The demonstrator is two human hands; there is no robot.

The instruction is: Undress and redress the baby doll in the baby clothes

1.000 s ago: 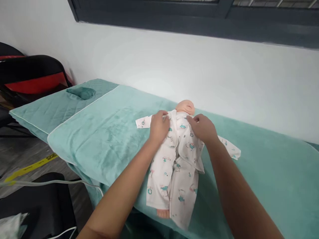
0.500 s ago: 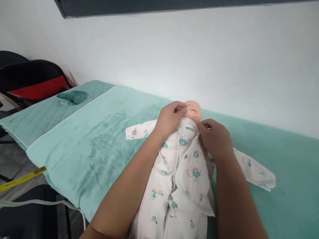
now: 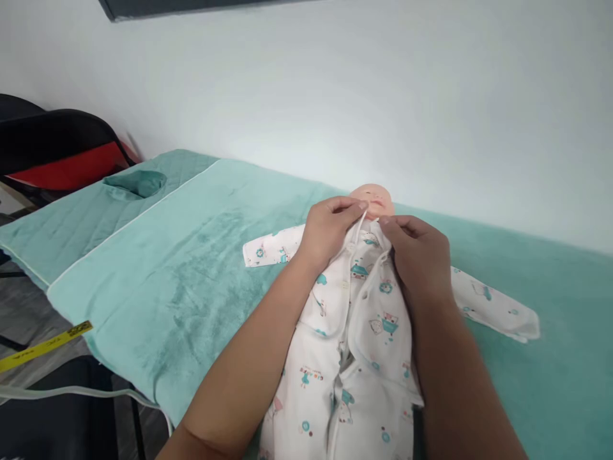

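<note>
A baby doll point(image 3: 375, 197) lies on its back with its head toward the wall, dressed in a white printed baby outfit point(image 3: 330, 306). The outfit's top hangs open down the front, and its sleeves stretch out to both sides. My left hand point(image 3: 330, 227) pinches one edge of the collar just below the doll's chin. On the other side of the neck, my right hand point(image 3: 419, 252) pinches the opposite collar edge. The two collar edges stand raised and apart, with a printed layer showing between them. Part of the doll's head is behind my left fingers.
Under the doll spreads a massage bed with a green plush cover point(image 3: 201, 255) and a face hole point(image 3: 136, 184) at the left. A white wall point(image 3: 287, 96) runs behind it. Black chairs point(image 3: 57, 140), a yellow strap point(image 3: 45, 345) and a pale cable point(image 3: 76, 391) are at the left.
My left hand has come from beside the doll's face onto the collar and now grips its edge. Both front edges are lifted, and the collar stands more open than before.
</note>
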